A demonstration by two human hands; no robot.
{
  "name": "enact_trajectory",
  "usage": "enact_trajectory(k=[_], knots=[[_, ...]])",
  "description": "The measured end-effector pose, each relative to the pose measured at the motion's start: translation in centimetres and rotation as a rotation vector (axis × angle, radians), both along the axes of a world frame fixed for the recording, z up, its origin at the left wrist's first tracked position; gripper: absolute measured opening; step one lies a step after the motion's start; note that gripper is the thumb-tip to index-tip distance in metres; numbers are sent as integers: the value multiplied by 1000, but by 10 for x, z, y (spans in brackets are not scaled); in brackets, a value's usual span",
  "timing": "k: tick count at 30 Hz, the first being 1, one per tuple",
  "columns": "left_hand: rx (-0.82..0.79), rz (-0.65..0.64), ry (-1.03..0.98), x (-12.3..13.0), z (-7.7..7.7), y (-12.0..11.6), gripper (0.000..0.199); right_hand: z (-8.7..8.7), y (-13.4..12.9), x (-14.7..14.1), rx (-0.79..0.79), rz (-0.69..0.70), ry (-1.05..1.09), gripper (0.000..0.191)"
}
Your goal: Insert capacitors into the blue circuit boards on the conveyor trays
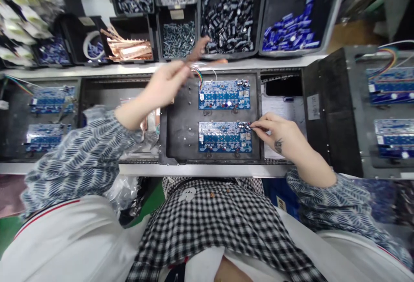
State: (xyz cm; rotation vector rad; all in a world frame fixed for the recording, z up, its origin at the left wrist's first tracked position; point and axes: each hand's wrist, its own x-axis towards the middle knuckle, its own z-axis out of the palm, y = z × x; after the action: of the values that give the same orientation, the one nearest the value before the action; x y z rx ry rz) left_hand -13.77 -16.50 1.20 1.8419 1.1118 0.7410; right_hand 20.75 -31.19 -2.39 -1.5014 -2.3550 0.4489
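Note:
My left hand point(168, 83), blurred by motion, is closed on copper strips point(196, 51) that stick out past its fingertips. It is above the left part of a black tray point(181, 120). In that tray lie two blue circuit boards, an upper board point(223, 95) with a rainbow-coloured ribbon cable and a lower board point(224, 137). The fingertips of my right hand point(278, 133) are pinched together at the upper right corner of the lower board, among small black parts. Whatever is between those fingers is too small to make out.
Behind the tray stand bins with copper strips point(129, 50), metal screws point(179, 39), black capacitors point(228, 19) and blue capacitors point(291, 32). More trays with blue boards flank the work, one left point(53, 99) and one right point(391, 86). Papers point(281, 107) lie between trays.

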Motion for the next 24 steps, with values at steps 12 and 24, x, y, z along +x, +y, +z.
enact_trajectory(k=[12,24], knots=[[-181,-209,-38,82,-18,-56,29,2,9,6,-99,64,-19,15],[43,-97,243,74,4,-57,21,57,39,-71,473,-137,136,14]])
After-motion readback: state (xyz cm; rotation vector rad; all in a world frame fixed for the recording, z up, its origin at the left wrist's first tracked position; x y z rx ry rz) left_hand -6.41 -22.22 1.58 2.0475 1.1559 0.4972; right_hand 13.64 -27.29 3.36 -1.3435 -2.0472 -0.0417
